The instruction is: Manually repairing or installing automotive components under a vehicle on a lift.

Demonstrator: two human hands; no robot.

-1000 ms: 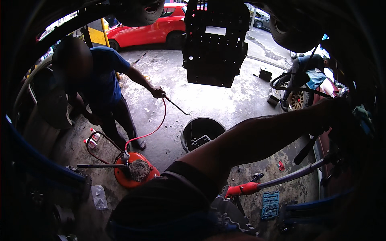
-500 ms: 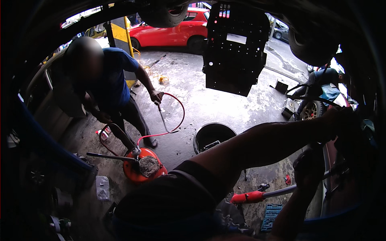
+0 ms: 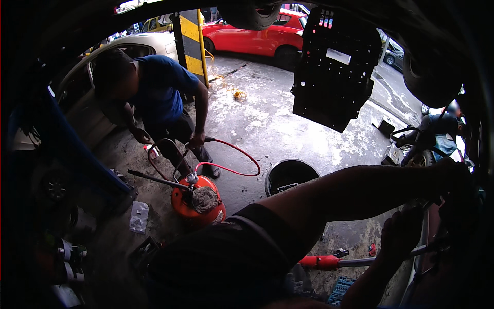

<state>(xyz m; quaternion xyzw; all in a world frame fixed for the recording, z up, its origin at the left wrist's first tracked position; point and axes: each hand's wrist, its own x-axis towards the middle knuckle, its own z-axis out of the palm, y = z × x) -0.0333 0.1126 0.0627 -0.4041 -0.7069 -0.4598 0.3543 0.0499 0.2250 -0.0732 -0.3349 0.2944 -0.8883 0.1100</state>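
My left arm reaches across to the right, and my left hand (image 3: 448, 180) is raised against the dark edge of a vehicle. Its fingers are lost in shadow, so any grip is hidden. Below it my right hand (image 3: 399, 229) is held up in front of a grey pole with a red sleeve (image 3: 321, 262). It shows mostly as a dark outline, and I cannot make out its fingers or anything in them. Overhead, a black perforated plate (image 3: 329, 77) hangs near the vehicle's underside.
A person in a blue shirt (image 3: 162, 85) bends over an orange tank (image 3: 213, 198) with a red hose (image 3: 257, 167). A black tub (image 3: 272, 180) stands behind my arm. A blue tool case (image 3: 340, 291) lies below. Another person (image 3: 442, 126) crouches at far right beside a wheel.
The view has swung left, shifting the scene rightward in the picture. The person in blue has lowered the hose end toward the tank. My right hand has changed its pose slightly below the left.
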